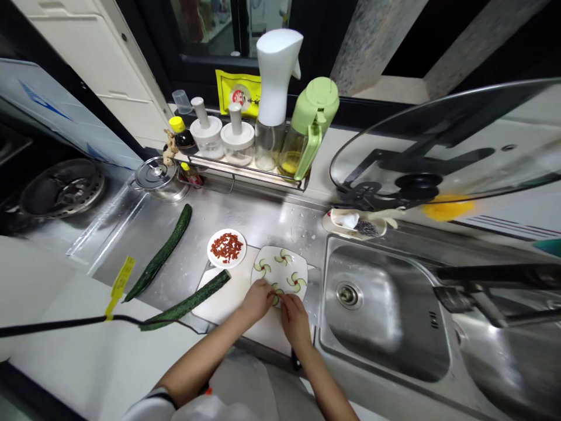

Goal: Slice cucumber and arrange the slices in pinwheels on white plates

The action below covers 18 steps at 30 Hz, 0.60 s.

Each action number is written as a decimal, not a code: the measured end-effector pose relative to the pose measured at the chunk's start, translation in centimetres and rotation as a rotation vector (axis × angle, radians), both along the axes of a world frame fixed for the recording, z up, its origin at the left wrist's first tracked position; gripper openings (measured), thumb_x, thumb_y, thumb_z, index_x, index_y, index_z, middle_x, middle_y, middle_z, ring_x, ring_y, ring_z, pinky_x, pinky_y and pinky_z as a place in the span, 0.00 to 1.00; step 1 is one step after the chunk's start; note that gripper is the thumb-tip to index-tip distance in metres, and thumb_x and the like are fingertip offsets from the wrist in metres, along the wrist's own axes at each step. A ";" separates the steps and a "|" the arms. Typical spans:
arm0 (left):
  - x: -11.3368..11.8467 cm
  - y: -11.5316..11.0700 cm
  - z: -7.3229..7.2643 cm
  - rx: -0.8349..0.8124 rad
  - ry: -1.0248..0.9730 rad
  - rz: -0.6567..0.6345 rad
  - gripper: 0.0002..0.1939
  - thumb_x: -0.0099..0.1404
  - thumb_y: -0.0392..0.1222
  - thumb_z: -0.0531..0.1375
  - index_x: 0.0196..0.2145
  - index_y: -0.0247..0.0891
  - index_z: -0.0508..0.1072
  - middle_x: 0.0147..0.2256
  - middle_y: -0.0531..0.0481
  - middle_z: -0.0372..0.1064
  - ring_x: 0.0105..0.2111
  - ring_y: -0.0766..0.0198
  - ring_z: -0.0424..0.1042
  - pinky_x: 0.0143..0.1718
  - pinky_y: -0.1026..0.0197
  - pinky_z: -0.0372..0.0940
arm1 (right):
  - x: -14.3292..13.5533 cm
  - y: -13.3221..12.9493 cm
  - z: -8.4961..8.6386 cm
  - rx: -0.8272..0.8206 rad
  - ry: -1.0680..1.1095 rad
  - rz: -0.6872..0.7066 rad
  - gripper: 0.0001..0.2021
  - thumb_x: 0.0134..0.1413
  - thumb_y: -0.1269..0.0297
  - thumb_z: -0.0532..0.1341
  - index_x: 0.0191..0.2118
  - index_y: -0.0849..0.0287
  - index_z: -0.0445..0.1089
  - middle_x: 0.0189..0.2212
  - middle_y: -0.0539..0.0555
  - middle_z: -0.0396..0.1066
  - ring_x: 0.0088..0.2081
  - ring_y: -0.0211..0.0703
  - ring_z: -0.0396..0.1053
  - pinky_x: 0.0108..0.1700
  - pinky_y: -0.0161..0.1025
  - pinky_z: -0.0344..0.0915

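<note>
Both hands meet over the near edge of a white square plate. My left hand is closed in a pinch, and close beside it my right hand pinches too. What the fingertips hold is too small to make out. Under them lies a pinwheel of thin cucumber slices, partly covered by the fingers. Several more cucumber pinwheels with red centres are spread on the plate. To the left, a small white plate bears dried red goji berries. A cut cucumber rests across the white cutting board.
A whole cucumber lies on the steel counter at left, near a lidded pot. The sink is to the right, below a large glass lid. A rack holds seasoning jars and oil bottles. A black cable crosses at left.
</note>
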<state>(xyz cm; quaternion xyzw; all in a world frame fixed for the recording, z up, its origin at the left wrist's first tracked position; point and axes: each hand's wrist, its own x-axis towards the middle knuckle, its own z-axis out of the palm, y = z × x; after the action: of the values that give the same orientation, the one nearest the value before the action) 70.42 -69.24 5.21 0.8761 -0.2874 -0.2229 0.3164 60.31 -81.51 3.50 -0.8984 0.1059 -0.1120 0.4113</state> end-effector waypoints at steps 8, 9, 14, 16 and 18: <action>0.3 0.0 -0.4 0.007 0.003 0.000 0.09 0.59 0.31 0.56 0.32 0.37 0.76 0.32 0.47 0.68 0.37 0.62 0.68 0.42 0.61 0.63 | 0.0 0.2 -0.6 -0.034 -0.015 0.009 0.14 0.59 0.69 0.52 0.46 0.55 0.71 0.39 0.57 0.68 0.41 0.44 0.67 0.44 0.43 0.69; 0.3 0.0 -0.5 0.011 -0.002 -0.007 0.09 0.60 0.32 0.56 0.31 0.37 0.76 0.32 0.47 0.68 0.36 0.62 0.68 0.42 0.62 0.63 | 0.0 0.2 -0.6 -0.038 -0.016 0.009 0.14 0.59 0.70 0.52 0.46 0.55 0.71 0.39 0.57 0.68 0.41 0.44 0.67 0.44 0.43 0.69; 0.4 -0.1 -0.3 0.058 -0.005 -0.042 0.09 0.60 0.33 0.55 0.31 0.37 0.76 0.32 0.47 0.68 0.37 0.62 0.67 0.42 0.61 0.62 | 0.0 0.2 -0.8 -0.031 0.004 0.016 0.14 0.59 0.70 0.51 0.47 0.56 0.71 0.40 0.58 0.67 0.42 0.44 0.67 0.45 0.44 0.68; 0.4 -0.1 -0.3 0.063 -0.003 -0.052 0.09 0.61 0.33 0.55 0.32 0.37 0.76 0.32 0.47 0.68 0.36 0.62 0.67 0.41 0.61 0.62 | -0.1 0.2 -0.9 -0.026 0.009 0.018 0.15 0.60 0.70 0.51 0.47 0.56 0.70 0.40 0.58 0.66 0.42 0.45 0.66 0.45 0.45 0.68; 0.4 -0.1 -0.3 0.059 -0.005 -0.057 0.09 0.61 0.33 0.55 0.32 0.37 0.76 0.31 0.47 0.68 0.36 0.62 0.67 0.41 0.62 0.62 | -0.1 0.2 -1.0 -0.031 0.012 0.017 0.15 0.60 0.70 0.51 0.47 0.55 0.70 0.40 0.58 0.66 0.42 0.45 0.66 0.45 0.46 0.68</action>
<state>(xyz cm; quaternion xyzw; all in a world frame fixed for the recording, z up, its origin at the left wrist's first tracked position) 70.85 -69.34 4.92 0.8772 -0.3064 -0.2379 0.2830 60.23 -81.32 2.47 -0.9061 0.0988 -0.1047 0.3978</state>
